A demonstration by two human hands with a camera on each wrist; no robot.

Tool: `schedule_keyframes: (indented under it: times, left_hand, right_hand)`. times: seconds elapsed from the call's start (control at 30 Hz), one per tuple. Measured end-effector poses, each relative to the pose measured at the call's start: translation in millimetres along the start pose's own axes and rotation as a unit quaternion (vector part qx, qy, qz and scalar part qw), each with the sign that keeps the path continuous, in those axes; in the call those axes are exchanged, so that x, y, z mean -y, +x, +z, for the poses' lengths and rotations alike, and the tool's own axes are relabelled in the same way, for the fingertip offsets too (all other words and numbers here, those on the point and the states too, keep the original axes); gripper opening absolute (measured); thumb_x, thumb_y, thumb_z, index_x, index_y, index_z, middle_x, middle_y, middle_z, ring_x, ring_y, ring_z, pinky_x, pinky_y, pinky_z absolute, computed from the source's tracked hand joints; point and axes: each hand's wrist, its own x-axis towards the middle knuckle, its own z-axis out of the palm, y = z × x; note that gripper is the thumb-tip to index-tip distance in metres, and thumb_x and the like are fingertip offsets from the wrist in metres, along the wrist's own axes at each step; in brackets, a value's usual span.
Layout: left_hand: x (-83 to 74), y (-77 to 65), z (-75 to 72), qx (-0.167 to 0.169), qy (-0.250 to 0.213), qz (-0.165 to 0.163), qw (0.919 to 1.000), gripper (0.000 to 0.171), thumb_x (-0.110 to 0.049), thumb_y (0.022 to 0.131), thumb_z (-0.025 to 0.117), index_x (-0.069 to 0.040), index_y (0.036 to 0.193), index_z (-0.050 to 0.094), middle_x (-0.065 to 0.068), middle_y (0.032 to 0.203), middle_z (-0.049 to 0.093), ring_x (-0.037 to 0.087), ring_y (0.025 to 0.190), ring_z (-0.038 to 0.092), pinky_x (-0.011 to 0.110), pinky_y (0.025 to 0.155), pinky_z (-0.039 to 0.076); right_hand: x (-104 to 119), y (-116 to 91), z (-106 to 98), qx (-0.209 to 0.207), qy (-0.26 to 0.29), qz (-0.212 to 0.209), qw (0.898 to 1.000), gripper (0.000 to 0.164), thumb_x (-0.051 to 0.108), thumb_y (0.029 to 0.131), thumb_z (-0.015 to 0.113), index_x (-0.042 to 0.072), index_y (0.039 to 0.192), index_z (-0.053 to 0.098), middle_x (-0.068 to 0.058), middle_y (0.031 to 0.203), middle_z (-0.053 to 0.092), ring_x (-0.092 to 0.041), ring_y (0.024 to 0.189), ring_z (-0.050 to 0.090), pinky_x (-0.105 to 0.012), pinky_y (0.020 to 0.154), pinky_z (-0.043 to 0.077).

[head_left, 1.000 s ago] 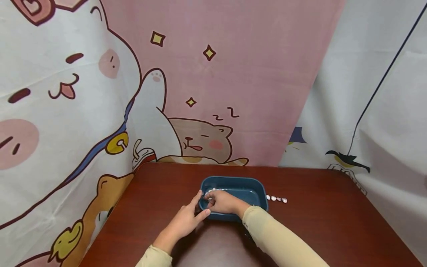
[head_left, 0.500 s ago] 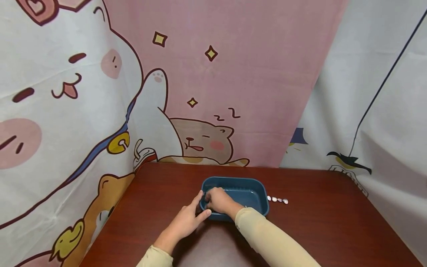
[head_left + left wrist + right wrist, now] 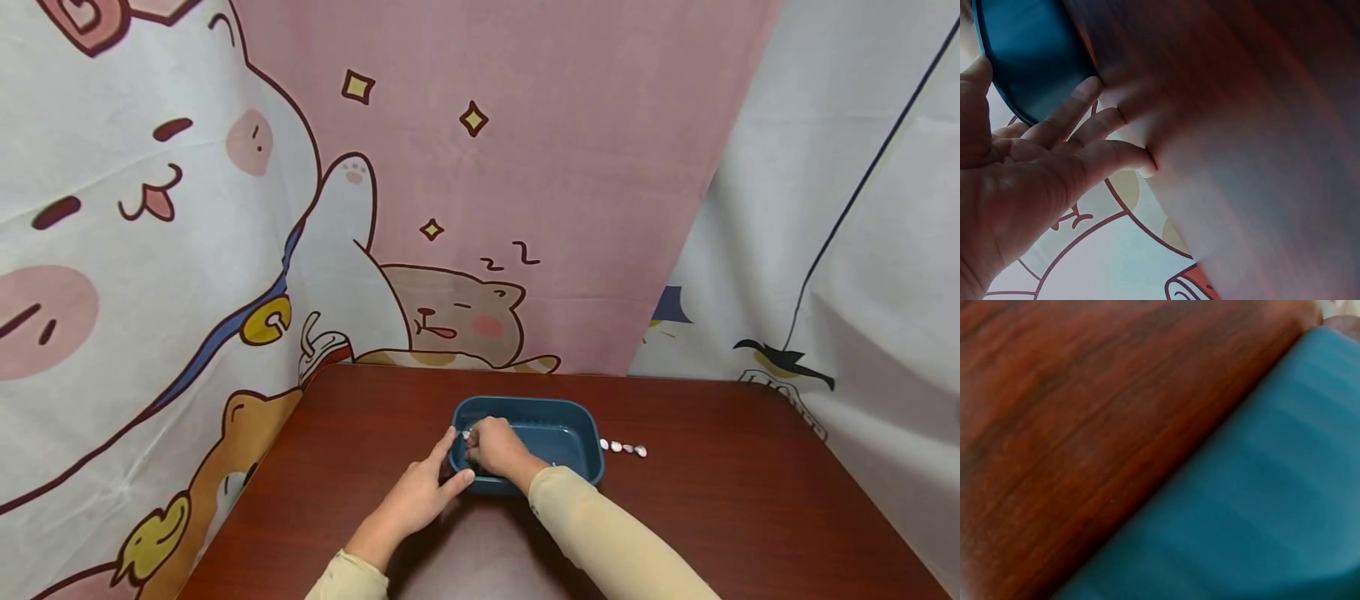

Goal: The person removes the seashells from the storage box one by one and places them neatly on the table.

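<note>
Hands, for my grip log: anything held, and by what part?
Left hand touches the blue tub at its left end; whether the right hand holds anything cannot be told.

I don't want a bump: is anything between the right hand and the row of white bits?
Yes: the right wall of the blue bin. The right hand is inside the bin; the row of white bits lies outside.

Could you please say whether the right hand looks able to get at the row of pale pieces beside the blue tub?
Probably yes: the right hand is in the blue tub, so it would have to lift out first, but the row of pale pieces lies outside with nothing seen covering it.
</note>
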Motion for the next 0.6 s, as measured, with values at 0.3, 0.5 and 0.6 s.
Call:
schedule_keyframes:
  times: [0.3,0.5,0.6]
  left_hand:
    - [0.2,-0.5,0.9,0.006,-0.006,0.006,0.9999,0.086,-0.052,0.107,0.061,-0.009,0.171,0.024,0.022,0.132,0.074,0.03,0.116,0.074,0.057,0.101,0.057]
    - [1.5,-0.9,0.7,0.003,-0.002,0.009,1.0,0.085,-0.053,0.108,0.059,-0.009,0.171,0.024,0.023,0.136,0.072,0.034,0.122,0.073,0.058,0.102,0.056]
    - [1.6,-0.4,0.4,0.003,-0.001,0.01,0.9999,0.086,-0.054,0.107,0.059,-0.009,0.171,0.024,0.022,0.132,0.073,0.03,0.115,0.074,0.056,0.098,0.057]
  right_hand:
    - [-1.4,-3.5,-0.6,-0.004,-0.006,-0.012,1.0,0.011,0.014,0.095,0.082,0.01,0.085,0.084,0.003,0.076,0.077,-0.006,0.069,0.062,-0.028,0.066,0.056]
    - [-1.4,-4.8,-1.5,0.004,-0.009,-0.046,0.999,0.014,0.022,0.094,0.084,0.015,0.082,0.086,0.008,0.074,0.078,-0.001,0.069,0.062,-0.024,0.067,0.055]
    - [-1.5,-5.0,-1.4,0.016,-0.019,-0.074,0.997,0.012,0.019,0.091,0.087,0.016,0.08,0.085,0.01,0.072,0.077,0.001,0.068,0.06,-0.022,0.066,0.054]
